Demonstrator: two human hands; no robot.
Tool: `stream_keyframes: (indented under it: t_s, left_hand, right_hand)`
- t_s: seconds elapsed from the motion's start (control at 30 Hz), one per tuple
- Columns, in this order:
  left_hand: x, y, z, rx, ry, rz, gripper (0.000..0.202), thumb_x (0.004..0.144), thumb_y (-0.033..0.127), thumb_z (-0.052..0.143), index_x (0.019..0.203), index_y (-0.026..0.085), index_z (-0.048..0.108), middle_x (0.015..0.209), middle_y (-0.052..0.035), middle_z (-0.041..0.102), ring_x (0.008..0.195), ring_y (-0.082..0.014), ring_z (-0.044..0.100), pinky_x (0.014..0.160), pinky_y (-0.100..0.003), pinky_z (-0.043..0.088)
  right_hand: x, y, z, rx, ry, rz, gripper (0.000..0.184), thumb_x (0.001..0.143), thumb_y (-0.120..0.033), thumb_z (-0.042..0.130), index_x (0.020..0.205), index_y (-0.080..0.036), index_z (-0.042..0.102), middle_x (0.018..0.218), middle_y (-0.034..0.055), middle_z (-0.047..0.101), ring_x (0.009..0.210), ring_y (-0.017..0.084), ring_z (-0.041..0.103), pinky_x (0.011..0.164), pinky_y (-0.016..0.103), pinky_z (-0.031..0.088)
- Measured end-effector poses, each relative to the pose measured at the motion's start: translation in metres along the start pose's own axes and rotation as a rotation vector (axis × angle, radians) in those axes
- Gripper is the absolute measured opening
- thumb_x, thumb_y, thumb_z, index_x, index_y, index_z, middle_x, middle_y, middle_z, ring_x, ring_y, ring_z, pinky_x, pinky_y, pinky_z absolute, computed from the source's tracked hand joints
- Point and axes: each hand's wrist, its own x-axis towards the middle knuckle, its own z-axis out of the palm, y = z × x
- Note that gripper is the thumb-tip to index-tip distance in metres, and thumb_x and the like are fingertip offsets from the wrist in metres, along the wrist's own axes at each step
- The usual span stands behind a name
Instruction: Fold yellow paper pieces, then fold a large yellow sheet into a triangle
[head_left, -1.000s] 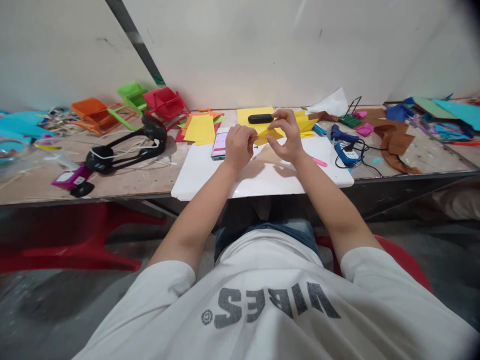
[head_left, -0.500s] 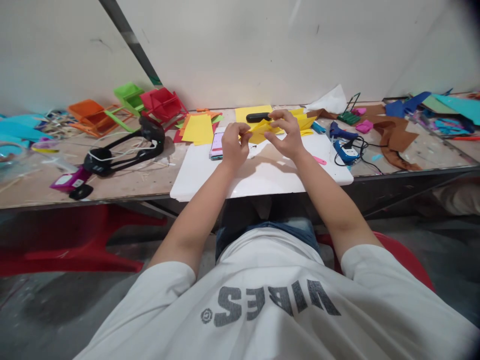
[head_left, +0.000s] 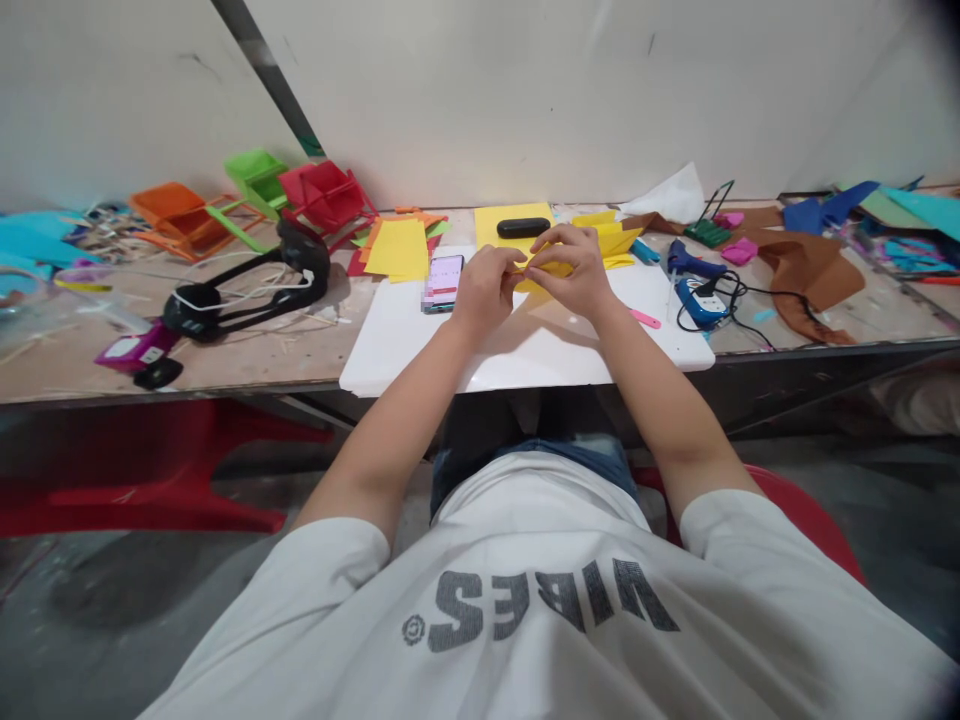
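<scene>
Both my hands meet over a white board (head_left: 420, 350) lying on the workbench. My left hand (head_left: 484, 288) and my right hand (head_left: 574, 268) are closed in a pinch on a folded piece of yellow paper (head_left: 555, 268), which sits low between my fingers, close to the board. A phone (head_left: 442, 281) with a lit screen lies just left of my left hand. A black case (head_left: 523, 227) rests on a yellow sheet (head_left: 495, 215) behind my hands. More yellow sheets (head_left: 397, 250) lie stacked to the left.
A blue glue gun (head_left: 694, 265) and a blue plug block (head_left: 696, 301) with cables lie to the right, beside brown felt (head_left: 814, 275). A black lamp (head_left: 247, 285) and coloured paper models (head_left: 262, 195) stand to the left. A pink stick (head_left: 642, 320) lies on the board.
My hands have come closer together and lower toward the board, with the yellow paper folded smaller between them. The view has shifted slightly.
</scene>
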Motion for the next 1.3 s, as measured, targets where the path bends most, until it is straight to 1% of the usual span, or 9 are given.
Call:
stream_keyframes:
  t_s: [0.13,0.23,0.47,0.7,0.87,0.97,1.13,1.2,1.3]
  left_hand:
    - [0.001,-0.003,0.001,-0.011,-0.042,-0.060,0.028,0.119,0.054,0.060,0.116,0.028,0.072,0.096,-0.0071,0.077,0.089,-0.0247,0.073,0.083,-0.043,0.060]
    - [0.001,-0.005,0.001,-0.033,-0.024,-0.089,0.021,0.116,0.051,0.067,0.114,0.030,0.069,0.099,-0.0062,0.076,0.089,-0.0243,0.073,0.084,-0.044,0.060]
    - [0.001,-0.008,0.000,-0.130,-0.007,-0.075,0.021,0.115,0.050,0.071,0.120,0.031,0.067,0.100,-0.0047,0.075,0.086,-0.0215,0.072,0.079,-0.039,0.061]
    - [0.003,-0.007,-0.003,-0.150,0.010,-0.103,0.027,0.114,0.058,0.071,0.117,0.031,0.066,0.096,-0.0035,0.071,0.083,-0.0202,0.069,0.075,-0.038,0.059]
    - [0.005,-0.008,-0.006,-0.089,0.062,-0.178,0.038,0.114,0.069,0.068,0.119,0.032,0.063,0.091,-0.0029,0.064,0.081,-0.0220,0.065,0.076,-0.041,0.057]
    - [0.004,-0.009,-0.005,-0.077,0.066,-0.184,0.041,0.115,0.072,0.066,0.122,0.032,0.062,0.092,-0.0028,0.064,0.082,-0.0227,0.065,0.077,-0.042,0.056]
    - [0.002,-0.009,-0.003,-0.099,0.047,-0.156,0.026,0.116,0.057,0.070,0.124,0.034,0.062,0.094,-0.0020,0.065,0.084,-0.0224,0.066,0.078,-0.041,0.057]
    - [0.001,-0.009,-0.003,-0.110,0.038,-0.150,0.020,0.115,0.050,0.072,0.122,0.033,0.063,0.095,-0.0019,0.066,0.084,-0.0213,0.066,0.078,-0.041,0.057]
    - [0.000,-0.008,-0.002,-0.113,0.039,-0.144,0.016,0.114,0.044,0.072,0.122,0.033,0.063,0.099,-0.0021,0.068,0.084,-0.0198,0.065,0.078,-0.039,0.056]
  right_hand:
    - [0.001,0.005,-0.005,-0.009,-0.036,-0.024,0.049,0.108,-0.080,0.075,0.095,-0.034,0.086,0.125,0.0036,0.085,0.127,0.035,0.080,0.128,0.073,0.046]
    - [0.002,0.007,-0.010,0.006,-0.042,-0.014,0.043,0.108,-0.074,0.078,0.095,-0.034,0.086,0.130,0.0042,0.086,0.130,0.037,0.080,0.127,0.074,0.048]
    - [0.004,0.007,-0.017,0.117,-0.038,-0.008,0.029,0.110,-0.058,0.079,0.096,-0.034,0.086,0.124,0.0052,0.089,0.123,0.034,0.083,0.121,0.065,0.061]
    - [0.005,0.013,-0.026,0.245,0.029,0.023,0.049,0.111,-0.079,0.073,0.097,-0.033,0.081,0.123,0.0078,0.089,0.120,0.032,0.084,0.118,0.061,0.067]
    - [0.006,0.024,-0.023,0.285,0.038,0.080,0.066,0.104,-0.095,0.068,0.098,-0.031,0.081,0.120,0.0093,0.091,0.117,0.031,0.086,0.112,0.057,0.071]
    - [0.005,0.027,-0.021,0.304,0.050,0.063,0.066,0.101,-0.096,0.071,0.102,-0.031,0.083,0.122,0.0098,0.090,0.118,0.032,0.086,0.112,0.058,0.071]
    - [0.002,0.017,-0.021,0.238,0.055,-0.004,0.066,0.103,-0.094,0.068,0.138,-0.039,0.083,0.147,0.0102,0.083,0.138,0.037,0.080,0.119,0.066,0.068]
    - [0.001,0.010,-0.020,0.195,0.035,-0.052,0.061,0.105,-0.090,0.068,0.137,-0.041,0.084,0.151,0.0093,0.080,0.148,0.039,0.075,0.126,0.071,0.063]
    - [0.001,0.002,-0.018,0.181,0.014,-0.076,0.052,0.105,-0.085,0.070,0.127,-0.041,0.088,0.148,0.0085,0.079,0.149,0.041,0.074,0.131,0.076,0.057]
